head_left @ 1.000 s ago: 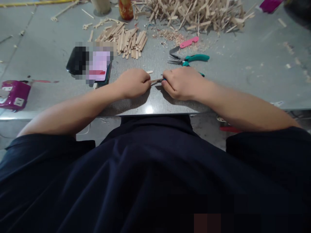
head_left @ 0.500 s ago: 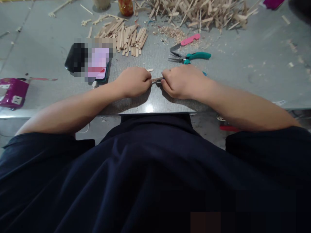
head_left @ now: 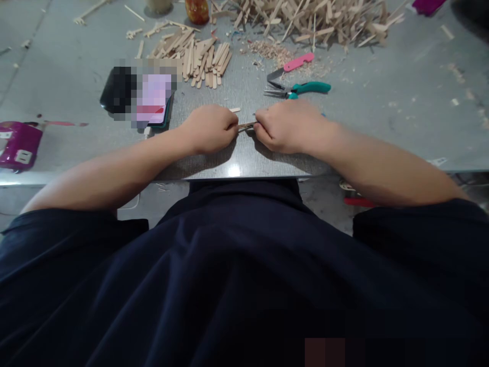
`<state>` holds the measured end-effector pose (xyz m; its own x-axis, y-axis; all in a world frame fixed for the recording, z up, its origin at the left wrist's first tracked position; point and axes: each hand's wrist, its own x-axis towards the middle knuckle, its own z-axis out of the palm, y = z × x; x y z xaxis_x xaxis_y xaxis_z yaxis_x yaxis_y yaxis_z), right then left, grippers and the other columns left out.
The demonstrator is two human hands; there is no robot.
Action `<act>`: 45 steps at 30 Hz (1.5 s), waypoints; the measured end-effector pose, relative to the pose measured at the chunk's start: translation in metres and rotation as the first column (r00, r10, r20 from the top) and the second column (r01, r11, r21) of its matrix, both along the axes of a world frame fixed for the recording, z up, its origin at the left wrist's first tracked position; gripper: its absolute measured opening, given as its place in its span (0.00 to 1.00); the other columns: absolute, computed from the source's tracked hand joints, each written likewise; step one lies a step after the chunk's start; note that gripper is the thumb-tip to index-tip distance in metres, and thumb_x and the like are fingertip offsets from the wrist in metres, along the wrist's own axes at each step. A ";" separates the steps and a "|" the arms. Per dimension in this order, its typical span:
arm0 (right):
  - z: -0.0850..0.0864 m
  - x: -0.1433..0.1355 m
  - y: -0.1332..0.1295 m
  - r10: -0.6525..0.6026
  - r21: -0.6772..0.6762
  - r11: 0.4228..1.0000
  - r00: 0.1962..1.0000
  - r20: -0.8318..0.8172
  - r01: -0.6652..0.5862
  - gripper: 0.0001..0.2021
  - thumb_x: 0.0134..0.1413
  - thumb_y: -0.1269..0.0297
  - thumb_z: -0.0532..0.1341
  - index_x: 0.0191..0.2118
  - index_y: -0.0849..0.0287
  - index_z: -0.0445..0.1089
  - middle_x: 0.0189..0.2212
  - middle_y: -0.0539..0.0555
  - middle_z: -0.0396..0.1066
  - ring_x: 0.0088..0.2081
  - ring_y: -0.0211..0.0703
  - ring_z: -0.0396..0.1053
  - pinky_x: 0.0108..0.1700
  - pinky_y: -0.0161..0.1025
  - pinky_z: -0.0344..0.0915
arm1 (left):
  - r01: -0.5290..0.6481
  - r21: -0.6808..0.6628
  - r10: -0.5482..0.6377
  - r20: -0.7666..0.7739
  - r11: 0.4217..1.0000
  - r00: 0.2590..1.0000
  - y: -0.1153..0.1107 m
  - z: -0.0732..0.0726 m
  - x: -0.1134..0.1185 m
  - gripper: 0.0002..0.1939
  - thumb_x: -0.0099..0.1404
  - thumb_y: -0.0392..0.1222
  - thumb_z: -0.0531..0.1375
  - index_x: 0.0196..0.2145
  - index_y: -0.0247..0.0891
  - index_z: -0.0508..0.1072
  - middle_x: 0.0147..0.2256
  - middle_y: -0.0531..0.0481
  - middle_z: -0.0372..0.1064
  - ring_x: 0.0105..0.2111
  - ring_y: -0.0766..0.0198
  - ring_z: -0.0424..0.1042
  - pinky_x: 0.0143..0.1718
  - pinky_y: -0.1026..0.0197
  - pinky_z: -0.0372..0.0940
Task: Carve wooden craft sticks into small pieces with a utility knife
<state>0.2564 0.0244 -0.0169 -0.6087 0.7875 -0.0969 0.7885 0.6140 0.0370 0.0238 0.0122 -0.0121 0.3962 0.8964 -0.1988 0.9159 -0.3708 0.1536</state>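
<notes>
Both hands are curled up tight, knuckles up, sitting on the desk close to its near edge, about in the middle. The left hand is clenched around one end of a small wooden stick, and the right hand pinches the other end. Only a short bit of the stick shows in the gap between the two fists, so they're nearly touching. Can't tell if the right hand has anything else tucked inside it.

Just beyond the right hand lie teal-handled pliers, with a pink-handled knife a little further back. A short wood offcut sits right behind the left knuckles. A phone lies off to the left of that hand, with a row of flat sticks behind it and a big messy stick pile along the far edge. A magenta box sits at the left near edge. The right half of the desk has only scattered chips on it.
</notes>
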 end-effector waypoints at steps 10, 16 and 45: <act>0.005 -0.003 0.003 -0.018 -0.041 0.999 1.000 -0.023 0.017 0.20 0.84 0.52 0.55 0.48 0.51 0.85 0.44 0.65 0.87 0.48 0.71 0.83 0.44 0.56 0.69 | 0.036 0.036 -0.036 0.000 0.999 0.999 -0.002 -0.003 -0.005 0.24 0.80 0.54 0.54 0.53 0.47 0.89 0.51 0.36 0.87 0.56 0.37 0.83 0.57 0.42 0.71; 0.017 -0.006 0.010 0.004 -0.091 0.996 1.000 0.000 -0.004 0.18 0.81 0.58 0.57 0.33 0.50 0.70 0.38 0.64 0.83 0.45 0.65 0.80 0.46 0.55 0.67 | 0.058 0.028 -0.056 -0.068 0.998 0.996 -0.009 0.000 -0.006 0.28 0.81 0.57 0.53 0.63 0.48 0.87 0.53 0.38 0.87 0.62 0.34 0.81 0.61 0.39 0.68; 0.010 -0.003 0.010 -0.032 -0.112 0.993 0.999 -0.044 0.027 0.24 0.82 0.41 0.56 0.47 0.46 0.86 0.40 0.64 0.87 0.50 0.75 0.82 0.47 0.61 0.72 | 0.033 0.018 -0.034 0.043 0.999 0.999 0.011 -0.004 -0.010 0.20 0.79 0.53 0.56 0.48 0.50 0.89 0.43 0.40 0.86 0.55 0.40 0.83 0.54 0.46 0.72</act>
